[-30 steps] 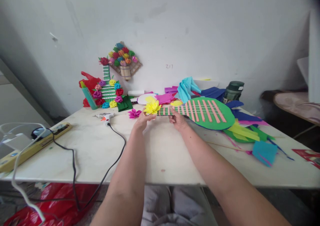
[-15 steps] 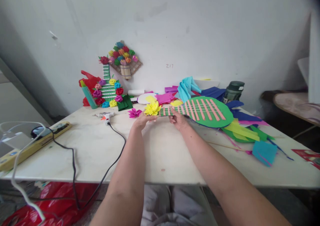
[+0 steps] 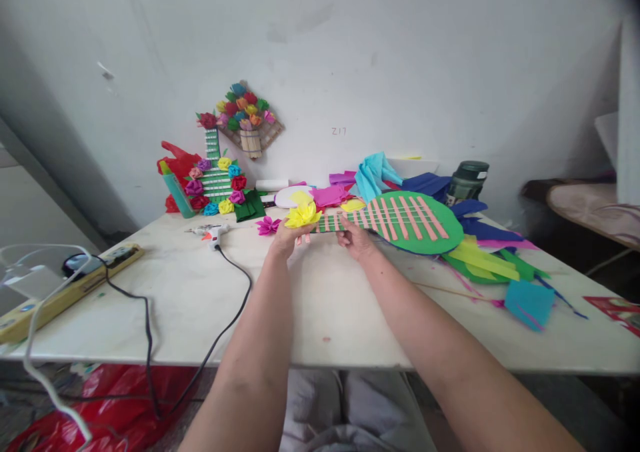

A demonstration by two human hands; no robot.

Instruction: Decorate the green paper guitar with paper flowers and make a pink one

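Observation:
A green paper craft shaped like a racket [image 3: 416, 224], with pink strips and thin white lines across it, lies sideways with its round end to the right. My right hand [image 3: 356, 240] is closed around its narrow neck, thumb on top. At the neck's left end, my left hand [image 3: 286, 240] grips a yellow paper flower [image 3: 303, 216] from its left side. The left fingertips are mostly hidden under the petals. I cannot tell whether the flower is fixed to the neck. Just beyond my left hand lies a magenta paper flower [image 3: 269, 225].
A glue gun [image 3: 216, 237] with a black cord lies at left, near a yellow power strip [image 3: 80, 287]. Flower-trimmed crafts [image 3: 218, 179], a glue bottle [image 3: 178, 193], crepe paper [image 3: 376, 176] and a dark green flask [image 3: 468, 183] stand behind. Paper scraps [image 3: 530, 304] lie at right.
The yellow flower and my left hand have shifted slightly, and pink strip ends now show under the neck. The round end has moved a little to the left. My right hand keeps its grip.

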